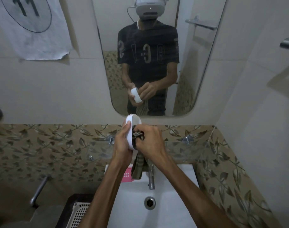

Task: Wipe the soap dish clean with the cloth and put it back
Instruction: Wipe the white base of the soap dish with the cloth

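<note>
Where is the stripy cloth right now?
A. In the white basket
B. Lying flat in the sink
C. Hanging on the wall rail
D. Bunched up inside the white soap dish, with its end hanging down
D: the right hand presses the bunched cloth into the soap dish held by the left hand, and the cloth's tail dangles above the sink.

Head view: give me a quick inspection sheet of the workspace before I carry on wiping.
Surface: white sink, glass shelf above it.
Job's things: white soap dish held up, cloth pressed into it, its tail hanging.
Clutter: pink item at sink's back edge; white basket lower left.
Grippers: left hand grips dish; right hand grips cloth.
Cables: nothing seen.
Surroundings: mirror, tap, paper sheet.
</note>
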